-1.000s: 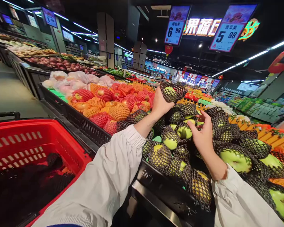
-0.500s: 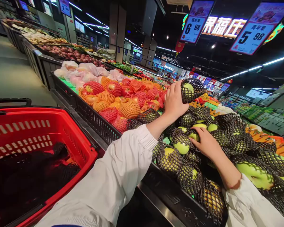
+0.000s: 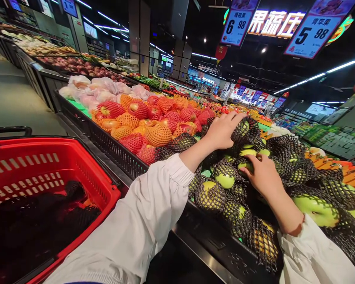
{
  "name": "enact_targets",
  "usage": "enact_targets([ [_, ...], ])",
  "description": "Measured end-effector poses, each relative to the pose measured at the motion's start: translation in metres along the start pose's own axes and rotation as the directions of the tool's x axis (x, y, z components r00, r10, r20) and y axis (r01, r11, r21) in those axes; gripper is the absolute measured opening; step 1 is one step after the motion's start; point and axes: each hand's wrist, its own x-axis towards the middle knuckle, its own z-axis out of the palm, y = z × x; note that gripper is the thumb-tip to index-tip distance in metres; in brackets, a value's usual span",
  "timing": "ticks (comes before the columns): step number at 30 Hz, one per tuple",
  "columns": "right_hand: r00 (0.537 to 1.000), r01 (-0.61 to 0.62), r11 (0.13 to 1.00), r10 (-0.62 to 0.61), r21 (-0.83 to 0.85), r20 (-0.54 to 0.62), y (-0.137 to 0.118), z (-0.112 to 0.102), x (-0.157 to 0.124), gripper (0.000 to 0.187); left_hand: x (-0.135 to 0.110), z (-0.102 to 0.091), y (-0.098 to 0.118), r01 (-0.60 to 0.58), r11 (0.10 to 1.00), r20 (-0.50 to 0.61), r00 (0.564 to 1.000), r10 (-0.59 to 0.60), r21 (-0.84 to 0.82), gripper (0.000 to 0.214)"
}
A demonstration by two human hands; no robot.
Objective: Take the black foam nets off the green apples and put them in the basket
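A netted green apple [image 3: 246,129] is being clasped by the left hand [image 3: 223,131], fingers wrapped over it, atop the fruit pile [image 3: 210,195]. A second apple [image 3: 244,166] is being covered by the right hand [image 3: 262,174]; whether it is being gripped cannot be told.

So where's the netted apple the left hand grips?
Head view, right of centre: the left hand holds the netted green apple atop the green-apple pile, just above the right hand.
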Motion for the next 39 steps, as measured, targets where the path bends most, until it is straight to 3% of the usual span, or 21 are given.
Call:
enact_targets([
  [2,0.997,0.038,0.999,-0.036,0.019,-0.069,0.001,0.001,0.001,0.041,-0.002,0.007,0.0,-0.054,0.997,0.176,0.983,0.044,0.051,0.09],
  [6,0.989,0.086,0.995,-0.079,0.055,-0.123,0.001,-0.002,0.001,0.038,-0.006,0.023,-0.009,-0.072,0.997,0.498,0.865,0.069,-0.013,0.091],
  [8,0.986,0.103,0.991,-0.091,0.083,-0.139,-0.002,-0.006,0.001,0.04,-0.006,0.027,-0.016,-0.051,0.995,0.535,0.84,0.092,-0.091,0.091],
  [11,0.97,0.157,0.973,-0.12,0.167,-0.213,-0.01,-0.014,0.0,0.041,-0.005,0.026,-0.022,0.023,0.975,0.533,0.84,0.1,-0.219,0.087],
  [14,0.931,0.25,0.934,-0.16,0.255,-0.328,-0.017,-0.019,0.002,0.037,-0.001,0.019,-0.021,0.147,0.944,0.539,0.841,0.038,-0.296,0.058],
  [16,0.89,0.316,0.9,-0.172,0.3,-0.422,-0.018,-0.02,0.004,0.035,0.004,0.01,-0.015,0.179,0.946,0.56,0.829,0.004,-0.272,0.036],
  [18,0.85,0.377,0.864,-0.179,0.335,-0.496,-0.017,-0.019,0.006,0.033,0.009,-0.002,-0.006,0.15,0.972,0.608,0.794,-0.01,-0.18,0.029],
  [22,0.831,0.43,0.801,-0.171,0.416,-0.529,-0.01,-0.011,0.01,0.03,0.007,-0.042,0.012,0.001,0.998,0.69,0.722,-0.049,0.07,0.037],
  [26,0.864,0.397,0.743,-0.105,0.539,-0.492,-0.004,0.001,0.015,0.025,-0.027,-0.093,0.005,-0.052,0.982,0.717,0.69,-0.095,0.181,0.04],
  [28,0.883,0.375,0.718,-0.083,0.587,-0.463,-0.002,0.005,0.017,0.023,-0.057,-0.119,-0.011,-0.106,0.969,0.687,0.722,-0.081,0.225,0.04],
  [30,0.895,0.364,0.701,-0.08,0.613,-0.44,-0.003,0.007,0.019,0.022,-0.094,-0.146,-0.035,-0.102,0.95,0.589,0.803,-0.096,0.295,0.043],
  [32,0.896,0.372,0.69,-0.093,0.621,-0.433,-0.005,0.008,0.02,0.02,-0.133,-0.177,-0.062,0.035,0.919,0.425,0.879,-0.216,0.394,0.042],
  [34,0.889,0.394,0.686,-0.116,0.612,-0.443,-0.008,0.007,0.02,0.02,-0.17,-0.21,-0.09,0.172,0.859,0.302,0.888,-0.347,0.482,0.04],
  [36,0.875,0.424,0.691,-0.146,0.585,-0.462,-0.01,0.005,0.019,0.02,-0.205,-0.241,-0.115,0.319,0.764,0.188,0.849,-0.493,0.561,0.038],
  [37,0.864,0.443,0.699,-0.165,0.561,-0.476,-0.01,0.005,0.019,0.02,-0.221,-0.254,-0.124,0.403,0.699,0.147,0.798,-0.584,0.59,0.035],
  [39,0.833,0.484,0.724,-0.208,0.491,-0.513,-0.008,0.008,0.021,0.02,-0.254,-0.274,-0.138,0.568,0.534,0.096,0.623,-0.776,0.627,0.029],
])
